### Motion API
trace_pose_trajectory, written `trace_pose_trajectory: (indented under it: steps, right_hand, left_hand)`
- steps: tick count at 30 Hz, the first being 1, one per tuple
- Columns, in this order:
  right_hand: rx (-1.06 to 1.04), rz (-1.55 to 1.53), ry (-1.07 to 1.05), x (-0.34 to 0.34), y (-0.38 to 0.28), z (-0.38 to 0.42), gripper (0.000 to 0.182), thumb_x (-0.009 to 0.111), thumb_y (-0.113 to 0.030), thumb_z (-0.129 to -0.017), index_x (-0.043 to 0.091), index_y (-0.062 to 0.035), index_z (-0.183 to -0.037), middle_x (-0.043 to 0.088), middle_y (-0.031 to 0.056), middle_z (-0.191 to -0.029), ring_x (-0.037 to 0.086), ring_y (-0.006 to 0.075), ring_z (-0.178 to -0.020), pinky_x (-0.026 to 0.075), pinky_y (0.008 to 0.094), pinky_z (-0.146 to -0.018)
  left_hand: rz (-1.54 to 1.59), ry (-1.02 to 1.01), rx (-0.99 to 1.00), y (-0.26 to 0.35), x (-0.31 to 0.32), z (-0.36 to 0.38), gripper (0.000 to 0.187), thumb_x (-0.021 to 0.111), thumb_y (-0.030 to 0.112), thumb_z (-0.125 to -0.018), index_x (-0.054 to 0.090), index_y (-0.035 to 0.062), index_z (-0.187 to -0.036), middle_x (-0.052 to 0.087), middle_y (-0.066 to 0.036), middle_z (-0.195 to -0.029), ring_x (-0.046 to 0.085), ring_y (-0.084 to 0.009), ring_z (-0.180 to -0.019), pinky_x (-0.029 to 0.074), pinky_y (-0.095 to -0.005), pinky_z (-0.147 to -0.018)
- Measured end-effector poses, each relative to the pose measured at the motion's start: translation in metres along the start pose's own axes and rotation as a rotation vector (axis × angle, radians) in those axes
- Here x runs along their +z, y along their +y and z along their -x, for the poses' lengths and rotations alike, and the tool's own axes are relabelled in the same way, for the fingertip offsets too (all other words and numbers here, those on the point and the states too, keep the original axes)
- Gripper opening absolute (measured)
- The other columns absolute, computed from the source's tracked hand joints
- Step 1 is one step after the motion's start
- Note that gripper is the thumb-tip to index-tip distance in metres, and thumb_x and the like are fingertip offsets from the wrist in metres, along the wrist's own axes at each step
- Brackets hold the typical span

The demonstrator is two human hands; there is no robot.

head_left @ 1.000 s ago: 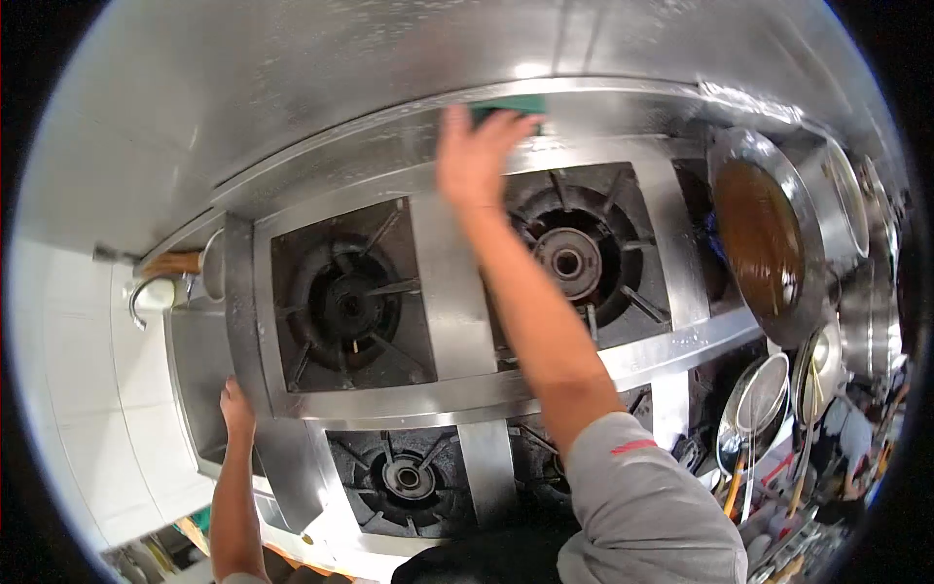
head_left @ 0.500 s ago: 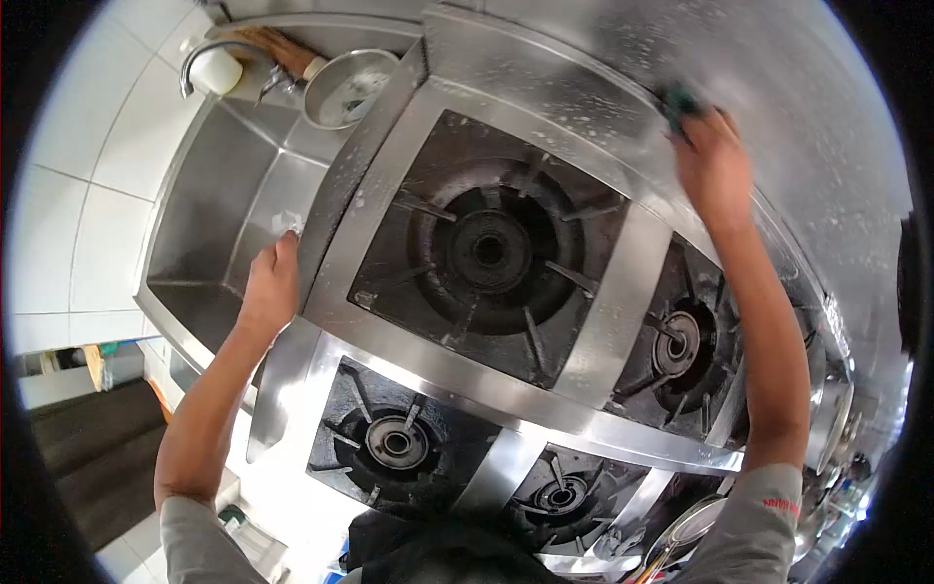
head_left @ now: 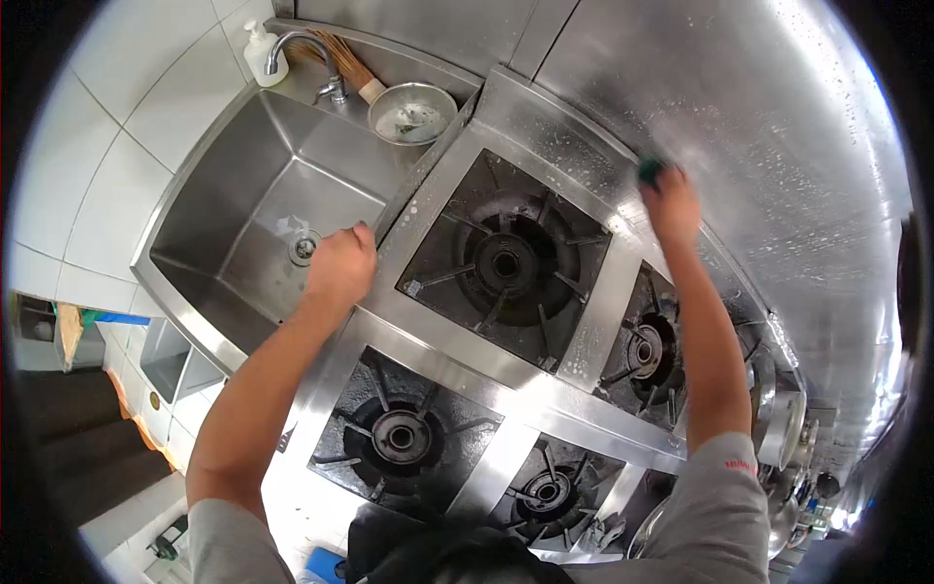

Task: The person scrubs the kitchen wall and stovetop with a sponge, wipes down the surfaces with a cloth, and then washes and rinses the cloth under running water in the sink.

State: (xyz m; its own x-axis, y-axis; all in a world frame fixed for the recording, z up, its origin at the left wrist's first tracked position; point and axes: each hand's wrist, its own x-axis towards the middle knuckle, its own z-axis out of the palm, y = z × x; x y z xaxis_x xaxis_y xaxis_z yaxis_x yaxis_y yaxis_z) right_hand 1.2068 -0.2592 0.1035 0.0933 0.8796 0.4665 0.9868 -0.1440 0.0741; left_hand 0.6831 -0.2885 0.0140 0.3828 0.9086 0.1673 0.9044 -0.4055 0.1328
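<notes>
My right hand (head_left: 673, 206) is closed round a dark green scouring pad (head_left: 651, 172), held against the wet, soapy steel backsplash (head_left: 720, 146) behind the stove. Nearer the sink, my left hand (head_left: 342, 261) is curled at the raised edge between the sink (head_left: 219, 219) and the stove; whether it grips anything is hidden. Between the two hands lies a large black burner (head_left: 506, 263) with a dark grate. Soap spots dot the steel ledge (head_left: 545, 127) at the back of the stove.
A metal bowl (head_left: 413, 113) with soapy contents stands at the sink's back corner, near a faucet (head_left: 336, 88), a straw brush (head_left: 345, 60) and a white soap bottle (head_left: 265, 54). Smaller burners (head_left: 400, 437) lie closer to me. Pans (head_left: 783, 428) are at the right.
The view has shifted, showing more of the sink. My right hand has moved along the backsplash with the pad. My left hand is now closer to the large burner.
</notes>
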Motion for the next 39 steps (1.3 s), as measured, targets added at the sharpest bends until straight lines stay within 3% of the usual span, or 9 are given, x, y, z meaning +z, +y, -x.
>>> trace_pose_trajectory:
  steps: [2,6,10,12,16,21,28,35,39]
  right_hand:
    - [0.265,-0.010,-0.241,-0.035,0.028,0.032,0.041,0.065,-0.044,-0.093,0.073,-0.0077,-0.111,0.073,0.0218,-0.103,0.068,0.0434,-0.099,0.053,0.0527,-0.085]
    - [0.289,-0.168,-0.205,0.008,0.006,0.011,0.051,0.061,-0.050,-0.095,0.072,-0.0018,-0.108,0.073,0.0253,-0.095,0.069,0.0469,-0.091,0.053,0.0541,-0.079]
    - [0.295,-0.394,-0.316,0.062,-0.138,-0.082,0.050,0.058,-0.055,-0.096,0.079,-0.0096,-0.093,0.074,0.0184,-0.088,0.072,0.0368,-0.081,0.057,0.0491,-0.072]
    - [0.341,-0.401,-0.272,0.042,-0.180,-0.092,0.054,0.056,-0.054,-0.097,0.079,-0.0064,-0.090,0.074,0.0240,-0.098,0.070,0.0450,-0.100,0.055,0.0494,-0.091]
    - [0.342,-0.419,-0.279,0.023,-0.094,-0.050,0.050,0.061,-0.054,-0.093,0.080,-0.0079,-0.092,0.075,0.0223,-0.098,0.071,0.0424,-0.098,0.055,0.0477,-0.090]
    - [0.367,-0.199,-0.249,-0.024,0.139,0.071,0.038,0.065,-0.044,-0.093,0.081,-0.0089,-0.089,0.072,0.0201,-0.078,0.070,0.0366,-0.074,0.054,0.0464,-0.072]
    - [0.410,-0.161,-0.403,0.008,0.265,0.154,0.035,0.065,-0.033,-0.092,0.077,-0.0010,-0.092,0.070,0.0266,-0.085,0.068,0.0456,-0.085,0.052,0.0483,-0.078]
    - [0.438,-0.791,-0.260,0.098,-0.015,0.025,0.031,0.063,-0.029,-0.099,0.081,-0.0030,-0.096,0.078,0.0114,-0.083,0.075,0.0194,-0.080,0.057,0.0366,-0.073]
    - [0.403,-0.687,-0.239,0.130,-0.216,-0.083,0.052,0.067,-0.052,-0.092,0.077,-0.0012,-0.091,0.074,0.0242,-0.091,0.070,0.0448,-0.098,0.056,0.0478,-0.086]
  left_hand:
    - [0.050,0.015,-0.036,0.001,0.001,-0.003,0.014,0.051,0.008,-0.095,0.057,-0.0048,-0.098,0.069,-0.026,-0.081,0.070,-0.0454,-0.072,0.058,-0.0532,-0.064]
    - [0.006,-0.020,-0.025,0.000,0.005,-0.004,0.013,0.053,0.006,-0.094,0.057,-0.0041,-0.101,0.069,-0.024,-0.084,0.070,-0.0432,-0.073,0.058,-0.0523,-0.065]
    - [-0.124,0.026,0.078,0.000,-0.008,-0.001,0.014,0.056,0.005,-0.092,0.057,-0.0025,-0.103,0.068,-0.021,-0.087,0.070,-0.0403,-0.075,0.058,-0.0489,-0.068]
    - [-0.133,-0.035,0.020,-0.005,-0.003,-0.004,0.013,0.057,0.006,-0.092,0.057,-0.0020,-0.102,0.067,-0.022,-0.086,0.069,-0.0410,-0.075,0.058,-0.0485,-0.068]
    - [-0.088,-0.063,-0.066,-0.023,0.011,0.001,0.014,0.054,0.003,-0.091,0.056,-0.0027,-0.105,0.066,-0.025,-0.086,0.067,-0.0480,-0.079,0.055,-0.0535,-0.069]
    - [-0.116,-0.072,-0.067,-0.041,0.025,0.003,0.030,0.051,0.007,-0.097,0.054,-0.0067,-0.124,0.065,-0.031,-0.093,0.066,-0.0493,-0.094,0.053,-0.0550,-0.080]
    - [0.424,-0.232,-0.562,0.006,-0.013,-0.017,0.080,0.039,0.061,-0.105,0.057,-0.0104,-0.135,0.059,-0.034,-0.134,0.057,-0.0460,-0.125,0.043,-0.0456,-0.107]
    - [0.606,-0.269,-0.539,0.019,-0.021,-0.018,0.086,0.040,0.066,-0.103,0.054,-0.0107,-0.140,0.059,-0.032,-0.139,0.053,-0.0407,-0.136,0.038,-0.0416,-0.113]
    - [0.549,-0.184,-0.512,0.022,-0.025,-0.020,0.077,0.048,0.061,-0.103,0.060,-0.0081,-0.135,0.059,-0.033,-0.138,0.054,-0.0438,-0.134,0.042,-0.0436,-0.110]
